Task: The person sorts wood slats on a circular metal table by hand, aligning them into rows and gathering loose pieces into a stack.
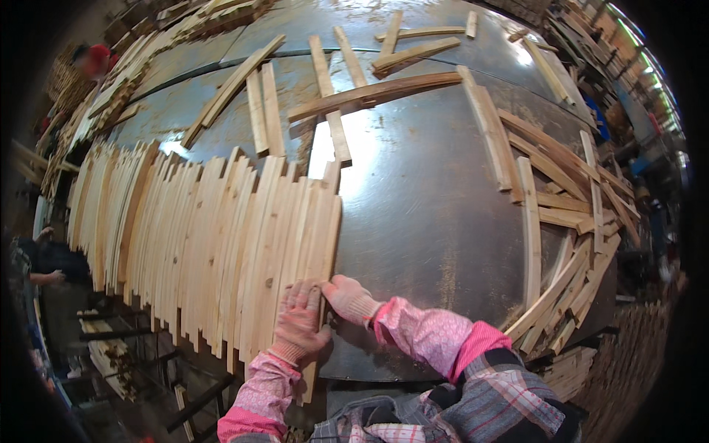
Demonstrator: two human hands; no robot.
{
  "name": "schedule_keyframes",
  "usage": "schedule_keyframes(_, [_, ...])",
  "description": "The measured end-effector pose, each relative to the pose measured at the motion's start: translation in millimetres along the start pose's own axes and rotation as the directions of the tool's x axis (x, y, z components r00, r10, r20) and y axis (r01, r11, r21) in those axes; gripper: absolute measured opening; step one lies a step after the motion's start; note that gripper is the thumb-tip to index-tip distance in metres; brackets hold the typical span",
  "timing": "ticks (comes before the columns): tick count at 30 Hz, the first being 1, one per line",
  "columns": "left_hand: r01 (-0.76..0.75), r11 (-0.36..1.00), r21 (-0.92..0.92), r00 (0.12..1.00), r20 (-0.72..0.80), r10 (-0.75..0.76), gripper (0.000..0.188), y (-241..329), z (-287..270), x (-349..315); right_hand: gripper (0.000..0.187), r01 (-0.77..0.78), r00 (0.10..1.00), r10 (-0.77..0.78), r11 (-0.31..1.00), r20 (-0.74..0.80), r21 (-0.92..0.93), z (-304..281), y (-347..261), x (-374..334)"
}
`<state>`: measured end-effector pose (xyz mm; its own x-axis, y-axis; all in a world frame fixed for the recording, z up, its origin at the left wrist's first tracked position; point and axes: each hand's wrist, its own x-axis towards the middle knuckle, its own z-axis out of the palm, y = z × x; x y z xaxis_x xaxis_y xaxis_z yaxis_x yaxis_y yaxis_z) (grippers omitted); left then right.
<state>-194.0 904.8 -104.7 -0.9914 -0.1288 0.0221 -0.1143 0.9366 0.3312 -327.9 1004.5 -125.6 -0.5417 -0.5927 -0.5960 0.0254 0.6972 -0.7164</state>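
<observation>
"Where are the wooden slats?"

"In a long side-by-side row (pixel 199 251) on the metal-topped counter (pixel 413 236), reaching from the far left to just in front of the person. The near ends are ragged, some jutting past the counter's edge."

"And each grip?"

"The left grip (pixel 299 321) lies flat and open over the last few slats, thumb out to the right. The right grip (pixel 352 299) is half curled against the row's right-hand side. I can't tell whether it clasps the edge slat (pixel 334 221) or only pushes it."

"How would you do this well?"

"Squeeze sideways with the right, I'd say, and keep the left palm light but flat so nothing rides up. Pressure along the slat's length, not at one end, should stop it from skewing."

"What's hard to see?"

"The right fingertips, and whatever is under the left palm. The person at far left is cut off by the dark rim, and the heap of loose slats (pixel 565 201) overlaps too much to count."
</observation>
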Motion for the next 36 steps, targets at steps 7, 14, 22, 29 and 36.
schedule_keyframes(7, [-0.038,0.999,0.022,0.999,0.022,0.038,0.082,-4.3,-3.6,2.4,0.037,0.081,0.965,-0.111,0.988,-0.239,-0.133,-158.8,-69.3,48.4])
schedule_keyframes(14, [-0.040,0.998,-0.056,0.995,0.091,0.044,0.073,-19.9,-10.9,4.8,0.041,-0.128,0.896,0.073,0.987,-0.438,-0.096,-233.4,-111.8,150.0])
schedule_keyframes(22, [-0.083,0.978,-0.191,0.889,-0.458,-0.014,0.051,-184.3,-121.1,142.3,0.058,-0.266,0.805,-0.149,0.774,-0.575,-0.574,-254.4,-198.1,330.3])
schedule_keyframes(29, [0.559,0.824,-0.091,0.789,-0.247,-0.563,0.065,-337.5,-133.4,365.7,0.053,-0.170,0.809,-0.095,0.906,-0.580,-0.386,-241.2,-204.9,283.4])
schedule_keyframes(36, [0.642,0.663,-0.385,0.750,0.132,-0.649,0.056,-336.6,-120.0,446.4,0.062,-0.179,0.513,-0.095,0.960,-0.853,-0.214,-279.2,-95.0,188.7])
